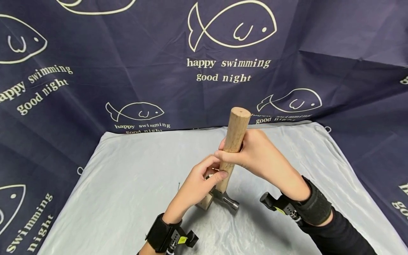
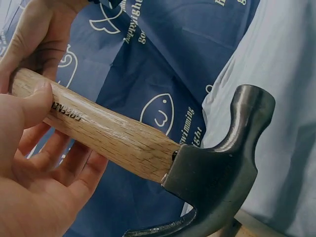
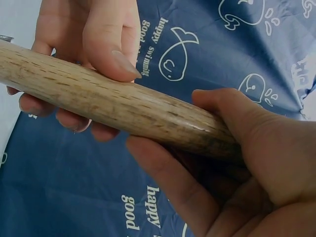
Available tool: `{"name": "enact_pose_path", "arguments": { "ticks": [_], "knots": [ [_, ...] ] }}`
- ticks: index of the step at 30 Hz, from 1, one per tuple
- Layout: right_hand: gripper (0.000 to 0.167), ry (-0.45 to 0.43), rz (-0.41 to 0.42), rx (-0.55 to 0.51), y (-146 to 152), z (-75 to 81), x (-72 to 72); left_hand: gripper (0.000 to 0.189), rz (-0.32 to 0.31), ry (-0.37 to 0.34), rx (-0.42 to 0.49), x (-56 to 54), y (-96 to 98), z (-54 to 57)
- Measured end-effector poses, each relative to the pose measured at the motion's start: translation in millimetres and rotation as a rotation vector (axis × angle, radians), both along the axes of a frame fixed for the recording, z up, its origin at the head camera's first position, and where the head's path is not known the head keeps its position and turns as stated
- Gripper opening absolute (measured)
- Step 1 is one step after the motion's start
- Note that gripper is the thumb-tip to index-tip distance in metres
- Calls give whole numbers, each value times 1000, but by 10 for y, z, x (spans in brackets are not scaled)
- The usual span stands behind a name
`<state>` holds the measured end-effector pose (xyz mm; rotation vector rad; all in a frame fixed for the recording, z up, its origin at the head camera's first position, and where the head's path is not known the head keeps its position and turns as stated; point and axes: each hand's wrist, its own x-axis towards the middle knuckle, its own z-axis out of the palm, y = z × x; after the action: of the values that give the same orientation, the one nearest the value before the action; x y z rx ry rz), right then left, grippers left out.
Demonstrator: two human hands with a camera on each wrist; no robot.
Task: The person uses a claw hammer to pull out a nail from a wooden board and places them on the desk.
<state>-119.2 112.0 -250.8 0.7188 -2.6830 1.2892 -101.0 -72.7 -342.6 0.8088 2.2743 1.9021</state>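
Observation:
A claw hammer (image 1: 237, 131) stands almost upright in the head view, its wooden handle leaning slightly right at the top and its dark metal head (image 2: 217, 173) at the bottom. My right hand (image 1: 264, 159) grips the handle partway up, thumb across the near side. Lower down, my left hand (image 1: 197, 182) holds the same handle, with the thumb on one side and fingers around the other, as the left wrist view shows. Beside the hammer head lies a wooden block (image 1: 205, 202), partly hidden by my left hand. Whether the head touches the block I cannot tell.
A thin nail-like piece (image 1: 179, 185) sticks up just left of my left hand. Pale satiny cloth (image 1: 143, 159) covers the table. Dark blue fabric (image 1: 153, 71) with fish drawings and lettering rises behind it and along both sides.

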Motion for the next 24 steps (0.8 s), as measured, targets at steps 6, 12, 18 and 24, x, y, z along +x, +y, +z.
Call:
{"name": "enact_pose_path", "arguments": {
  "ticks": [6,12,18,24],
  "knots": [
    [10,-22,-3,8,2,17,-6,30,18,53,8,-35,-5,-73],
    [14,-67,-1,23,21,31,-25,27,25,114,-13,-110,-39,-203],
    [21,-66,27,4,18,42,-61,26,45,187,-23,-146,-88,-152],
    [23,-68,59,-16,17,19,-113,26,79,192,-26,-155,-117,-127]
  ]
}}
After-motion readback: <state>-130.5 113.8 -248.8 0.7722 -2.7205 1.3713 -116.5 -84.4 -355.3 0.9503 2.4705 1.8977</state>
